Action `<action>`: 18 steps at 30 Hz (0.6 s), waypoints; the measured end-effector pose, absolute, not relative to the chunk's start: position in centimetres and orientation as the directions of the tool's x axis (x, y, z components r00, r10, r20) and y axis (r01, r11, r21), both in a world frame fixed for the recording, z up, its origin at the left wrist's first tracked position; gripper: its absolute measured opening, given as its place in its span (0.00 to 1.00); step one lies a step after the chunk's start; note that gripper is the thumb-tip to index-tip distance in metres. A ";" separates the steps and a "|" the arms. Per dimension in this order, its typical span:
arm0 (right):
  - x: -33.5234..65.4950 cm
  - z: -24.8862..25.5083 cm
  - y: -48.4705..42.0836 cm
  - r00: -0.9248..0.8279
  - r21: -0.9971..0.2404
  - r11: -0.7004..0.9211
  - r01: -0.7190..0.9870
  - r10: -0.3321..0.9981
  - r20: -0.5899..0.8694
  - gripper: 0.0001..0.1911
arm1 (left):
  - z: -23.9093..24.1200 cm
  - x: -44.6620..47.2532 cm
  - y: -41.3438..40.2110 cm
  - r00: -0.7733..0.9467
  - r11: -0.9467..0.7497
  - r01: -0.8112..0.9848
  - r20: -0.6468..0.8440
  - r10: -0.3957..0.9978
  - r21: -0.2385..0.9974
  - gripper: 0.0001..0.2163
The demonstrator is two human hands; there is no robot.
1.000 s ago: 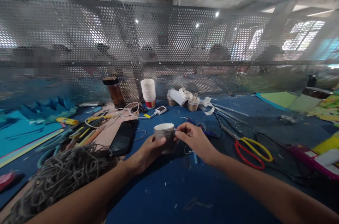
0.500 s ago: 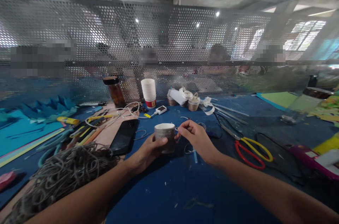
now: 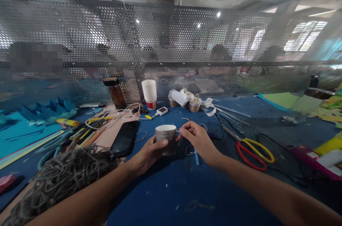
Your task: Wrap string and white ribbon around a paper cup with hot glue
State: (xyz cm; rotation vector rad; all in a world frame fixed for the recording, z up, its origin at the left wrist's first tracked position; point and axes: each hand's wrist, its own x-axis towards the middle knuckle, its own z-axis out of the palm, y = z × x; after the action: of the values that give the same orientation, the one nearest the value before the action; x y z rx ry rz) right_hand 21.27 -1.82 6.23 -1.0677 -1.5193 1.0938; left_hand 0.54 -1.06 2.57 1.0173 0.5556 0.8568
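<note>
- Left hand (image 3: pixel 148 155): fingers held the grey cup (image 3: pixel 166 135) upright over the bench (image 3: pixel 160 197).
- Right hand (image 3: pixel 197 141): fingers pinched a pale strand (image 3: pixel 177 131) beside it.
- Light, even tension probably suited.

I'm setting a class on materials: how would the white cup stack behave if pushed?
The white cup stack would probably tip, standing tall and narrow. Its paper-like look suggests lightness. Being nested, it may move as one column at first.
</note>
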 end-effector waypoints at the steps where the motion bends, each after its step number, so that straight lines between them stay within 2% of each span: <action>1: 21.3 6.2 -1.8 -0.170 -0.969 0.217 0.115 0.966 0.196 0.09 | 2.6 0.5 -1.1 0.562 0.256 -0.350 -0.016 0.827 0.901 0.23; 18: 21.2 6.3 -1.9 -0.167 -0.979 0.176 0.103 0.973 0.157 0.08 | 3.0 0.4 -1.3 0.598 0.281 -0.346 -0.020 0.801 0.895 0.22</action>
State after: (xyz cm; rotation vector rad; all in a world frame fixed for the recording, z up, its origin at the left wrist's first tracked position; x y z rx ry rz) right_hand 21.19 -1.86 6.30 -1.0876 -1.4877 1.1377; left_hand 0.42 -1.33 3.05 1.0159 0.5302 0.8180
